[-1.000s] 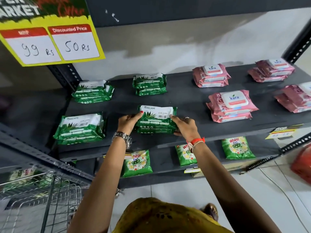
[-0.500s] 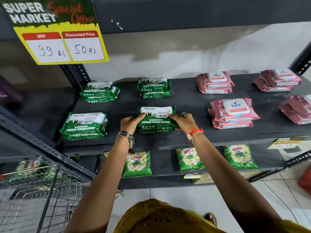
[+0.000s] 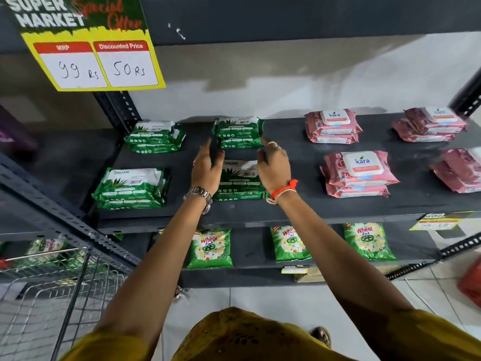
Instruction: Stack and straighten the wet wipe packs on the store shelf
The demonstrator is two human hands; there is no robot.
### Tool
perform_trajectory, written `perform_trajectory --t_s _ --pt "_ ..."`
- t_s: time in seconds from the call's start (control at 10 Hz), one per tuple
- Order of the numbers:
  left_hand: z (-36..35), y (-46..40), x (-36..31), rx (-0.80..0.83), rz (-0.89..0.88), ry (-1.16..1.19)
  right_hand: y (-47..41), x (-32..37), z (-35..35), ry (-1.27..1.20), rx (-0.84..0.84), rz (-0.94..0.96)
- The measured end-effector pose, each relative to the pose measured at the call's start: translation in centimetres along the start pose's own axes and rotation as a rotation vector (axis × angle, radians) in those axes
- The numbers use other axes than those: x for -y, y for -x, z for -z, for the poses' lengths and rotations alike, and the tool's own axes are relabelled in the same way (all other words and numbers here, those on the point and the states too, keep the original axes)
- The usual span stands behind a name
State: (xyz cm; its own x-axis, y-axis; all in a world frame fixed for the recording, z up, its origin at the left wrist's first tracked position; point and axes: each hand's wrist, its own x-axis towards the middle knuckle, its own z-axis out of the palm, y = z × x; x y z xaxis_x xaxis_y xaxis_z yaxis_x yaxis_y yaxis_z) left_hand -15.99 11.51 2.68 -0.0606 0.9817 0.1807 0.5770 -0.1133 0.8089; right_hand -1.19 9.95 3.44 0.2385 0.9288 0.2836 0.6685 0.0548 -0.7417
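Observation:
On the dark shelf [image 3: 294,209] lie stacks of green Origami wet wipe packs and pink Kara packs. The front middle green stack [image 3: 240,182] sits between my wrists. My left hand [image 3: 208,168] and my right hand [image 3: 273,162] hover above it, fingers spread, holding nothing. Both reach toward the back middle green stack [image 3: 238,131], just short of it. More green stacks lie at the front left [image 3: 131,187] and back left [image 3: 154,136]. Pink stacks rest at the middle right [image 3: 358,173], back [image 3: 333,126] and far right [image 3: 432,125].
A yellow price sign [image 3: 88,48] hangs at the upper left. Green Wheel detergent bags [image 3: 210,247] stand on the lower shelf. A wire basket [image 3: 46,290] sits at the lower left. Slotted steel uprights [image 3: 117,110] frame the shelf. More pink packs [image 3: 460,170] lie at the right edge.
Both hands have let go of the front middle green stack and moved up and back toward the rear green stack, fingers now spread.

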Motion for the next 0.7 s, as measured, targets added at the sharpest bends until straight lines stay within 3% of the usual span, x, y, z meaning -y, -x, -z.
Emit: perform_trajectory --t_s 0.1,0.2,0.4,0.6,0.7 --pt "-1.3 -0.7 0.5 0.138 -0.092 -0.358 0.3 -0.6 -1.6 0.167 0.142 0.010" --pt "-2.5 -0.6 2.3 0.336 -0.064 -0.593 0.7 -1.4 -3.5 0.268 0.271 -0.024" --pt "-3.8 2.0 2.1 0.139 -0.108 -0.571 1.0 -2.7 -2.5 0.357 0.298 0.090" --pt "-3.7 1.6 2.9 0.188 -0.098 -0.576 0.8 -2.7 -3.3 0.348 0.362 0.042" --pt "-3.4 1.8 2.5 0.148 -0.140 -0.627 1.0 -2.6 -3.1 0.266 0.244 0.063"
